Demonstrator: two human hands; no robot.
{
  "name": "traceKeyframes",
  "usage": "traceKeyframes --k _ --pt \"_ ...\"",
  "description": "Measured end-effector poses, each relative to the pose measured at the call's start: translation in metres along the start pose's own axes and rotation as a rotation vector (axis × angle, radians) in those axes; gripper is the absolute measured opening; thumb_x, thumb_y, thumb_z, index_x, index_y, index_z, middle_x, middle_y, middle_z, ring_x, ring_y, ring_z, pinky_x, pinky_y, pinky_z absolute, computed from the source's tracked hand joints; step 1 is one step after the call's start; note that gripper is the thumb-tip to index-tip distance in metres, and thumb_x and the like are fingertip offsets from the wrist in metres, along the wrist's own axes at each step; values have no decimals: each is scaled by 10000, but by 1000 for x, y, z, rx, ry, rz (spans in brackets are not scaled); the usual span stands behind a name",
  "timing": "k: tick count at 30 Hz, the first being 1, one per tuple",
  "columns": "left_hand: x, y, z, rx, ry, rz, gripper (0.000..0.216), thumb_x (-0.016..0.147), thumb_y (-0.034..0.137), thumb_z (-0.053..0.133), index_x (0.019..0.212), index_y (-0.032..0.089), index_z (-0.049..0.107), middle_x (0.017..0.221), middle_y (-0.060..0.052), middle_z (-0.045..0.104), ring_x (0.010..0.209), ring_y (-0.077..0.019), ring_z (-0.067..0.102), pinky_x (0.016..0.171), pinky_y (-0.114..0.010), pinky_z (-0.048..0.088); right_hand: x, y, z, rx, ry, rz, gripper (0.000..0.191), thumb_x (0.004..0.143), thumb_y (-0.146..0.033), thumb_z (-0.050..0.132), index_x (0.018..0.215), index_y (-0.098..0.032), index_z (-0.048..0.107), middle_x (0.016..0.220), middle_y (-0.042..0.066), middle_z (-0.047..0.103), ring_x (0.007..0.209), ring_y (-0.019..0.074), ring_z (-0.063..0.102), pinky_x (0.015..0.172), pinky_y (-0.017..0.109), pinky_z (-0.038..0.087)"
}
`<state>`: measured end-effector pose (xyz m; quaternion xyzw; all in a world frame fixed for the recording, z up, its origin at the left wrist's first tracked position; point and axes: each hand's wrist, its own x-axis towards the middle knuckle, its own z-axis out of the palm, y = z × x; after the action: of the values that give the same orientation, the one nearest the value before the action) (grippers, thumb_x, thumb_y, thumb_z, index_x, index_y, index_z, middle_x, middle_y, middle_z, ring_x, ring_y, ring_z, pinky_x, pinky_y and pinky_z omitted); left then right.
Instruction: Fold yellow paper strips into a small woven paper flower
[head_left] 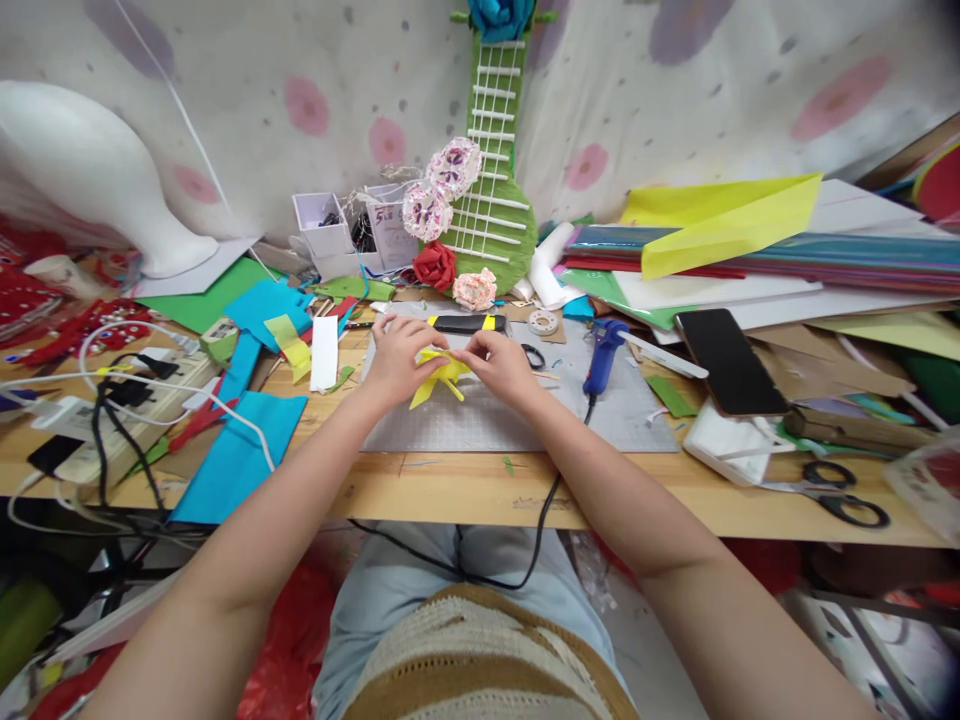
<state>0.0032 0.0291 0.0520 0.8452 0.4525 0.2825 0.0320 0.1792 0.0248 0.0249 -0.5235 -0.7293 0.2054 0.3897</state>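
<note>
Over the grey cutting mat, a yellow paper flower with petal-like flaps is held between both hands. My left hand grips it from the left, fingers bent over its upper edge. On the opposite side my right hand pinches its edge between thumb and fingertips. Just behind the hands lies a black-and-yellow utility knife. A blue hot glue gun rests to the right, its cord running off the table's front edge. A roll of tape sits behind the right hand.
Scissors and a black phone lie at right. A power strip with tangled cables and blue paper are at left. A green guitar-shaped craft with flowers leans at the back. A white mannequin head stands far left.
</note>
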Motion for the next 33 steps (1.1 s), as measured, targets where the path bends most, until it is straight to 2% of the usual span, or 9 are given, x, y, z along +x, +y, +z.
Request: traceKeyframes --k 5,9,12,17,25,28,33 --pt "1 2 -3 0 -16 15 99 779 349 592 741 259 609 787 22 654 908 -189 534 1017 -441 178 -2 1 -2 7 -40 -44 250 803 -391 564 662 -186 541 667 -1 566 625 113 476 583 232 338" --pt "0 3 -6 14 -13 18 135 784 360 584 705 255 613 783 12 653 900 -196 530 1012 -451 187 -8 -1 -8 -14 -67 -188 136 840 -318 509 846 -196 568 833 19 587 713 119 502 627 232 357" --pt "-2 4 -8 26 -31 13 164 801 376 556 718 249 617 791 -3 655 912 -205 525 1007 -458 197 -11 -1 -9 -63 -89 -264 102 827 -269 518 876 -198 572 873 28 577 751 127 507 645 236 359" --pt "-4 4 -7 32 -53 32 203 823 386 520 715 251 627 792 -6 662 917 -208 522 1013 -471 189 -10 0 -5 -101 -91 -227 75 831 -227 515 827 -198 584 830 26 584 739 133 512 631 241 349" --pt "-7 3 -9 34 -71 81 190 814 381 538 712 266 649 777 10 670 934 -208 514 1026 -477 146 -10 2 -2 -175 -116 -258 137 867 -224 465 858 -190 598 864 46 609 809 160 540 660 255 354" --pt "-8 3 -9 49 -69 62 161 770 413 594 744 262 643 821 2 660 941 -209 505 1016 -469 169 -10 2 -2 -197 -133 -276 140 868 -223 462 864 -187 598 876 50 612 809 160 542 657 254 355" --pt "-8 2 -4 60 -29 40 208 776 401 595 653 234 604 704 16 633 850 -184 522 980 -449 222 -9 5 -4 -196 -157 -299 155 877 -226 447 873 -185 596 879 47 612 788 147 538 668 244 363"
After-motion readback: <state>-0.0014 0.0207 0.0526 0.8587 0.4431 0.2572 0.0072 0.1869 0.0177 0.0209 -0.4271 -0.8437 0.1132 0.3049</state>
